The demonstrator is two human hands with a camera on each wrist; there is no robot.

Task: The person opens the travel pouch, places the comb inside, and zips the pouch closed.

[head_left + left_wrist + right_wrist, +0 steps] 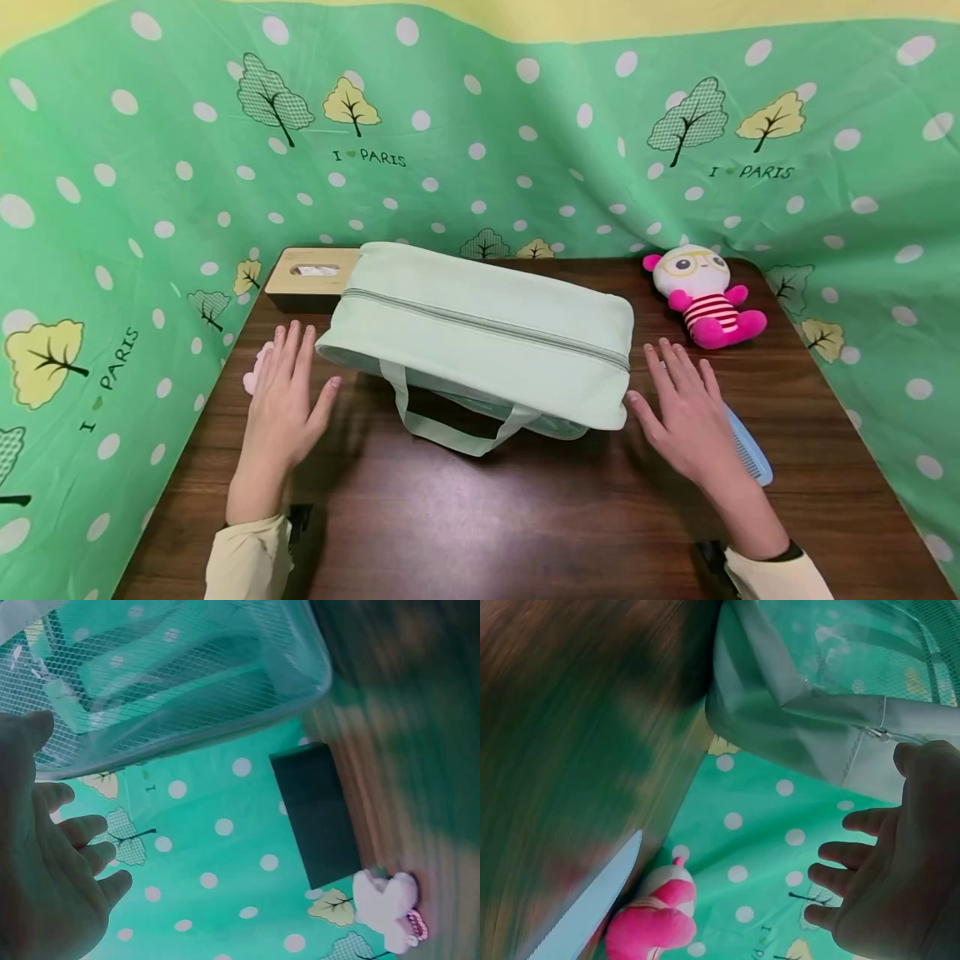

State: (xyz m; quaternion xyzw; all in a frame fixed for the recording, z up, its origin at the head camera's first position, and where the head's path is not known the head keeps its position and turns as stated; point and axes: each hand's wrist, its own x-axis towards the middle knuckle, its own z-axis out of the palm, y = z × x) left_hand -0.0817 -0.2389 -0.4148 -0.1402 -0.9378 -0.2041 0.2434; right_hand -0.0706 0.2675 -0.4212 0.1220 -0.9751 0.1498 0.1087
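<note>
A pale green zippered bag [487, 333] with a fabric handle and see-through mesh side stands in the middle of the table, its zipper closed along the top. My left hand [281, 408], fingers extended, is just off the bag's left end. Off its right end is my right hand [686, 417], also with fingers spread and nothing held. In the right wrist view the thumb is close to the zipper pull [877, 734]; whether they touch I cannot tell. A blue comb [750, 450] lies partly hidden under the right hand and forearm.
A wooden-topped tissue box [315, 279] sits behind the bag at the left. At the back right is a panda plush toy [708, 300] in pink and stripes. A small pink plush item [386, 907] lies beyond the left hand. Green polka-dot cloth [480, 125] surrounds the table [480, 533].
</note>
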